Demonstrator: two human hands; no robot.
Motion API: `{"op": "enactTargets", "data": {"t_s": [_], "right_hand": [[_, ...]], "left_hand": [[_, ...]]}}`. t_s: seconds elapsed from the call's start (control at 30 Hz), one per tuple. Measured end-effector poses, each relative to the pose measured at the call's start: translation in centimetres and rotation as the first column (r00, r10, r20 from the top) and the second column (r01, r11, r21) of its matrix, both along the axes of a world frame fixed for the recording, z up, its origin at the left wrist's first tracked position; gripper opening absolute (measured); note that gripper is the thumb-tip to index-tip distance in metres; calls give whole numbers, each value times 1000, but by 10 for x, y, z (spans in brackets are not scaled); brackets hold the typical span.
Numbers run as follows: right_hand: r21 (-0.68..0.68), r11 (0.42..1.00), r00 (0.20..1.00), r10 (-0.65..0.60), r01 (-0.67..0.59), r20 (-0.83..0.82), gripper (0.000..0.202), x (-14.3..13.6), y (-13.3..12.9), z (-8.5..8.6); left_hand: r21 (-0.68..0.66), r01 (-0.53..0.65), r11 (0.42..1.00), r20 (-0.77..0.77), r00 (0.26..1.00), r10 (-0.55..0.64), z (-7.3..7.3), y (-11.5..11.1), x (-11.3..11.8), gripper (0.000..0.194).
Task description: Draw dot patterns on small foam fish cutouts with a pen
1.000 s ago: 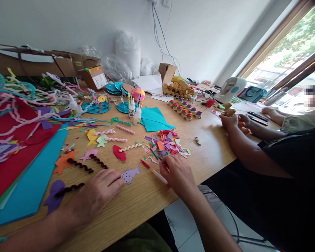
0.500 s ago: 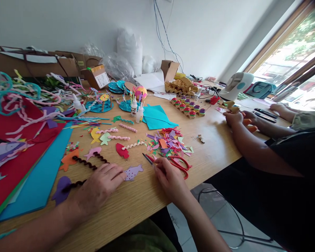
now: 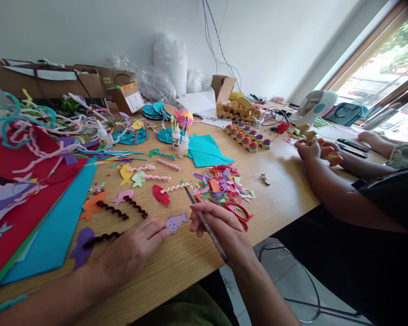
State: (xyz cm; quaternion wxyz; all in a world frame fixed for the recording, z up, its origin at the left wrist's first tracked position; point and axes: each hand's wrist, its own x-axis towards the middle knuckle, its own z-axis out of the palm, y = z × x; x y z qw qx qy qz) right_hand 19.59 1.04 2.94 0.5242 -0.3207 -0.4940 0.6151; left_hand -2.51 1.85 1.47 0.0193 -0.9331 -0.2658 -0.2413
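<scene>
My left hand (image 3: 138, 244) lies on the table with fingers together, its fingertips pressing the front end of a dotted lilac paper fish (image 3: 176, 223). The fish's tail points right, and its head end is hidden under the fingers. Between the thumb and fingers of my right hand (image 3: 224, 226) is a slim pen (image 3: 207, 226), dark tip pointing up and away, above the table just right of the fish. Red-handled scissors (image 3: 243, 213) lie behind that hand, partly covered. Close to my left hand are a purple fish (image 3: 83, 244) and brown twisted pipe cleaners (image 3: 113, 210).
Paper scraps (image 3: 221, 183) are heaped beyond my right hand. Other paper fish, such as a red one (image 3: 161, 194), lie farther back. Glue bottles (image 3: 183, 147) stand beside turquoise sheets (image 3: 207, 151). Coloured sheets (image 3: 51, 226) cover the left side. At right, another person's hands (image 3: 309, 151) hold egg-carton pieces.
My right hand has lifted and turned, so the pen now slants through its fingers with the barrel showing. My left hand stays on the lilac fish. The view has shifted slightly.
</scene>
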Motion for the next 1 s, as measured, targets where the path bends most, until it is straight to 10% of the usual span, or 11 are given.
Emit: {"op": "enactTargets", "data": {"t_s": [0.2, 0.53, 1.0], "right_hand": [[0, 996, 996, 87, -87, -17, 18, 0, 3, -12], [61, 991, 789, -132, 119, 600, 9, -6, 8, -13], [248, 963, 665, -254, 106, 702, 6, -15, 8, -21]], "left_hand": [[-3, -29, 1000, -64, 998, 29, -6, 0, -2, 38], [31, -75, 997, -181, 980, 80, -11, -2, 1, 43], [113, -101, 988, -201, 972, 123, -12, -7, 8, 42]]}}
